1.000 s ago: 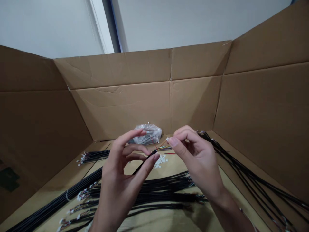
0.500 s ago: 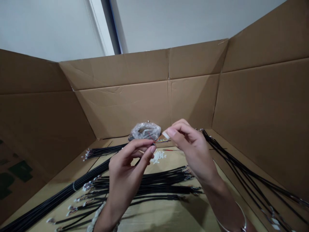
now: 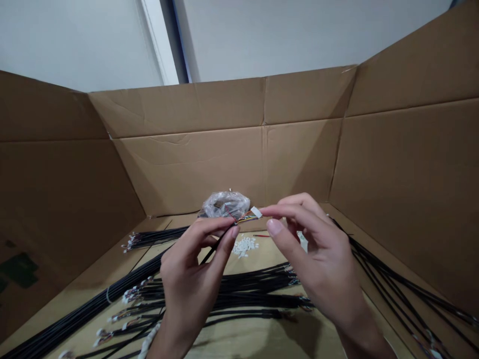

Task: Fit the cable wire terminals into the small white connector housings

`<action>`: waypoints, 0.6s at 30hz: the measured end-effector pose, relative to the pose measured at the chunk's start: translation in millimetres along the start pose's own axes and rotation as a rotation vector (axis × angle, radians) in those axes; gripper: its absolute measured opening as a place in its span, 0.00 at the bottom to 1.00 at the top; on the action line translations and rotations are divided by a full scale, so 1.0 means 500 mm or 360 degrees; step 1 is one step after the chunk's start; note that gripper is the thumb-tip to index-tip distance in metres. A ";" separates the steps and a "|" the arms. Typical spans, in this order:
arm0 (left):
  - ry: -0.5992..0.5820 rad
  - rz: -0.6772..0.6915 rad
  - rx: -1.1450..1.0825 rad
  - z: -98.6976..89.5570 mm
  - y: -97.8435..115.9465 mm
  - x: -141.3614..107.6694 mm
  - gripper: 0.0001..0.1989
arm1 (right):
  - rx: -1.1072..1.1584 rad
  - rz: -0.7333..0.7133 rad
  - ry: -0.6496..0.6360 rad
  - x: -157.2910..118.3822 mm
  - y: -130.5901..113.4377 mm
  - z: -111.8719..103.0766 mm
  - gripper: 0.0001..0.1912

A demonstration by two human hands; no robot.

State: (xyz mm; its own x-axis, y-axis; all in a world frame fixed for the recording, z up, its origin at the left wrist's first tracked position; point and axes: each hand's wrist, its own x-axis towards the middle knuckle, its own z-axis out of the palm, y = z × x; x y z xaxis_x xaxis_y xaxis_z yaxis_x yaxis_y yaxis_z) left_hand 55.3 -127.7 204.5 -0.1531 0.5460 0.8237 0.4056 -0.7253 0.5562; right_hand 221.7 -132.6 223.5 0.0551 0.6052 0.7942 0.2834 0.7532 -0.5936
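My left hand (image 3: 198,269) pinches a black cable (image 3: 210,253) near its stripped end, between thumb and index finger. Thin coloured wires (image 3: 245,218) fan out from that end toward the right. A white connector housing (image 3: 256,212) sits at the tips of some of them; how far the wires go in is too small to tell. Beside it, my right hand (image 3: 318,254) has thumb and index finger apart. The index fingertip is at the housing's right edge, and I cannot tell whether it touches.
Loose white housings (image 3: 245,246) lie in a pile behind my hands, near a clear plastic bag (image 3: 226,203). Bundles of black cables (image 3: 258,279) cover the table in front, with a long tied bundle (image 3: 93,299) at left and more cables (image 3: 396,279) at right. Cardboard walls (image 3: 194,169) enclose the table.
The white housing was pinched in my right hand; now it sits at the wire ends. My right thumb and index finger have spread apart, and the hand has shifted right and lower.
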 end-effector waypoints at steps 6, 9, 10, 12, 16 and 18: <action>0.0025 0.0120 0.0041 0.003 -0.015 0.001 0.11 | -0.0089 -0.0100 0.0086 0.003 0.012 0.012 0.07; 0.0017 0.0180 0.0061 0.002 -0.019 0.002 0.12 | -0.0066 -0.0095 0.0097 0.005 0.013 0.013 0.07; 0.0005 0.0190 0.0067 0.002 -0.018 0.002 0.12 | -0.0077 -0.0090 0.0104 0.006 0.012 0.014 0.07; -0.0011 0.0192 0.0078 0.001 -0.017 0.004 0.11 | -0.0120 -0.0067 0.0127 0.007 0.013 0.014 0.08; -0.0006 0.0195 0.0092 0.000 -0.014 0.006 0.12 | -0.0181 -0.0050 0.0128 0.008 0.013 0.014 0.08; -0.0007 0.0206 0.0097 0.000 -0.015 0.006 0.12 | -0.0177 -0.0065 0.0109 0.007 0.014 0.015 0.07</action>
State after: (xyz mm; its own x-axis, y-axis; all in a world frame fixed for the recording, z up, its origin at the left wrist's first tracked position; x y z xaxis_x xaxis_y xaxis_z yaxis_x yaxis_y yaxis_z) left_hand 51.9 -120.4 202.9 -0.0924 0.4515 0.8875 0.4758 -0.7629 0.4376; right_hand 216.8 -123.3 221.2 0.1053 0.5525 0.8268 0.3911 0.7414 -0.5452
